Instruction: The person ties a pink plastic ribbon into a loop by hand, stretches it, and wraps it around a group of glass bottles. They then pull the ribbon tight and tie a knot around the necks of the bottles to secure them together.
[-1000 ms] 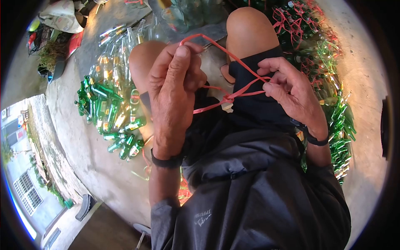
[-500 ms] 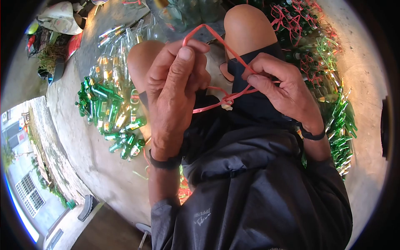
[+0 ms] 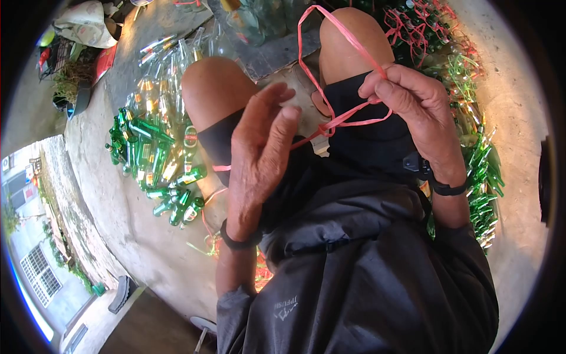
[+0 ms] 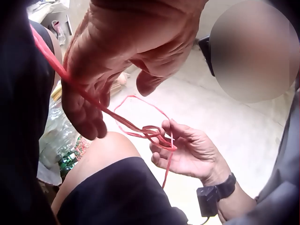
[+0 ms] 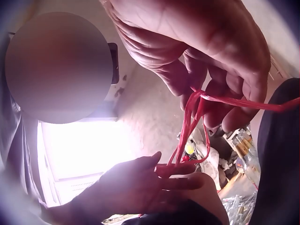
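A red plastic string (image 3: 352, 39) with a loose knot (image 3: 325, 128) is stretched out above the person's lap. My right hand (image 3: 417, 111) pinches the string between thumb and fingertips, and a large loop stands up from it toward the knees. My left hand (image 3: 259, 141) has its fingers loosely extended, thumb apart from them. One string end runs behind this hand in the head view. The left wrist view has the string (image 4: 101, 107) crossing past the left fingers toward the knot beside the right hand (image 4: 194, 152).
Green bottles (image 3: 156, 159) and clear bottles (image 3: 177, 76) lie on the concrete floor at the left. More green bottles (image 3: 480, 180) lie at the right, with tangled red string (image 3: 413, 26) over the pile. Bare knees (image 3: 215, 88) frame the work.
My left hand has let go of the loop, opened its fingers and dropped a little. My right hand has risen slightly with the loop, which now stands higher and farther right.
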### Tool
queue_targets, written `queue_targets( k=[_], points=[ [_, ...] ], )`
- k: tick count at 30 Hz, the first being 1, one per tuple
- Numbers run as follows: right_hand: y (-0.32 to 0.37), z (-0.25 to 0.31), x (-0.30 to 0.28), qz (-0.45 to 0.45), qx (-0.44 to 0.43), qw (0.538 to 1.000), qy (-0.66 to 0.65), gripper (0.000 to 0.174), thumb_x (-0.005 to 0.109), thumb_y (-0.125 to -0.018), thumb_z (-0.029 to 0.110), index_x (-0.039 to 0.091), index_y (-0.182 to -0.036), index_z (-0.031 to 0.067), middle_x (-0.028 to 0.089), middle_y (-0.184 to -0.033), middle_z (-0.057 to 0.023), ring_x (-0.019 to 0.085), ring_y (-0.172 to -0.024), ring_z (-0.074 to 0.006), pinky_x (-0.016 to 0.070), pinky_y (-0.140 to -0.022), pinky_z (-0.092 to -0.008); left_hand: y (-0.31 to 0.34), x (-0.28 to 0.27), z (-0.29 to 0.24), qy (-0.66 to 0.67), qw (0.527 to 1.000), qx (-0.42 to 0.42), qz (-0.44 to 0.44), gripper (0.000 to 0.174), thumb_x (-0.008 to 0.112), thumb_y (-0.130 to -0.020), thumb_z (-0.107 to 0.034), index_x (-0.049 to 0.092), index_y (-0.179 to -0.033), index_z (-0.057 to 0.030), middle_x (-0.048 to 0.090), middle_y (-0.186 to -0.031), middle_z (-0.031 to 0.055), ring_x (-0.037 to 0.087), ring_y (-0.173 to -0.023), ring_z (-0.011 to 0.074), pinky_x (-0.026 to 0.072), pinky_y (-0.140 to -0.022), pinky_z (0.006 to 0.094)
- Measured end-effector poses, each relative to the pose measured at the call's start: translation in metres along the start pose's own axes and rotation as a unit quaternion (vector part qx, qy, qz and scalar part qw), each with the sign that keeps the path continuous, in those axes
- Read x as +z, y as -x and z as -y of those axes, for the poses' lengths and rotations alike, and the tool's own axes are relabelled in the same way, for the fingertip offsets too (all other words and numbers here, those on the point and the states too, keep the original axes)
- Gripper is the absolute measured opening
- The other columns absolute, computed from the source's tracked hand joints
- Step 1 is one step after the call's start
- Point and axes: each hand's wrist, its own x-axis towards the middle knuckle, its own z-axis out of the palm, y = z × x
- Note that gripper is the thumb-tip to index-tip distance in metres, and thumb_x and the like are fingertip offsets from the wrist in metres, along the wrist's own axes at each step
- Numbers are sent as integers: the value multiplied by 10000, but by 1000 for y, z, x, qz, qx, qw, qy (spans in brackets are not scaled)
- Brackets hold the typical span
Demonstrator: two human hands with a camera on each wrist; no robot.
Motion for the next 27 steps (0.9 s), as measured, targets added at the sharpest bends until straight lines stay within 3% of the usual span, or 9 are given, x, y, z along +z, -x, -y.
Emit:
queue_targets(
  k=[3,6,7,8,11,16,18,20,27],
  points=[
    [0,-1,1,-16,-2,999,-30,233,624,-1021,149,730,-1033,-58,752,-939,-77,691,-922,-113,534,-864,-248,10,7,-5,77,994,-76,35,404,594,-1052,-227,555,-1324,68,679,-1157,117,684,-981,170,546,-884,303],
    [0,2,2,-16,0,1000,-24,235,624,-1020,152,732,-1047,-55,753,-947,-81,690,-938,-121,531,-885,-260,10,3,-4,20,991,-48,123,386,627,-1035,-190,558,-1313,68,696,-1069,80,666,-960,141,538,-832,280],
    [0,2,2,-16,0,1000,-23,235,624,-1020,152,732,-1047,-55,753,-947,-81,690,-938,-121,531,-885,-260,9,7,4,20,994,-12,108,357,684,-1000,-168,603,-1272,48,709,-970,34,610,-830,67,482,-707,218],
    [0,1,2,-17,4,999,-32,237,624,-1020,155,733,-1049,-53,752,-952,-82,690,-940,-122,531,-880,-263,11,7,4,20,994,-12,108,357,684,-1000,-168,603,-1272,48,709,-970,34,610,-830,67,482,-707,218],
    [0,-3,2,-14,11,998,-55,242,624,-1020,163,736,-1050,-50,750,-962,-81,691,-936,-124,533,-865,-267,11,13,-2,-52,993,-20,109,320,800,-912,-189,691,-1146,0,625,-822,-64,423,-653,-9,340,-585,175],
    [-2,-9,1,-12,16,995,-97,252,623,-1023,178,739,-1050,-44,744,-961,-78,688,-910,-121,542,-809,-262,12,19,-11,-95,986,39,131,285,821,-884,-169,701,-1083,-3,488,-741,-69,396,-664,13,329,-585,203],
    [-3,-11,1,-12,34,991,-128,271,613,-1035,202,733,-1073,-38,732,-949,-67,682,-898,-116,551,-775,-257,12,20,-7,-101,984,44,139,261,822,-865,-166,719,-1040,-2,640,-826,39,541,-654,106,449,-585,258],
    [-4,-12,-2,-3,55,990,-130,294,599,-1045,230,721,-1111,-29,724,-957,-65,681,-897,-116,558,-747,-255,11,24,0,-92,985,73,126,183,782,-903,-134,724,-1005,6,639,-792,45,544,-661,96,451,-599,253],
    [1,-9,-4,32,135,982,-127,416,480,-1095,336,631,-1265,-12,665,-1033,-85,670,-871,-132,564,-653,-249,13,25,1,-29,998,12,52,155,727,-959,-113,721,-975,41,619,-739,29,523,-676,56,427,-609,235]
  ],
)
